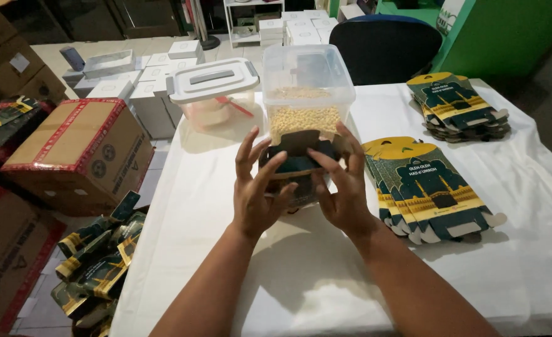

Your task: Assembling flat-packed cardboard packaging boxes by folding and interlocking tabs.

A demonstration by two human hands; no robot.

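Note:
Both my hands hold a small dark green and gold cardboard box (298,165) above the white-covered table (226,187). My left hand (258,190) grips its left side with fingers spread. My right hand (341,181) presses against its right side. The box is partly folded and mostly hidden by my fingers. Just behind it stands a clear plastic tub (306,87), without a lid, half full of small yellowish grains.
A fanned stack of flat green and gold box blanks (429,184) lies right of my hands, another stack (460,106) farther back. A lidded clear container (213,90) stands back left. Brown cartons (76,153) and folded boxes (98,259) sit on the floor at left. A dark chair (385,47) stands behind the table.

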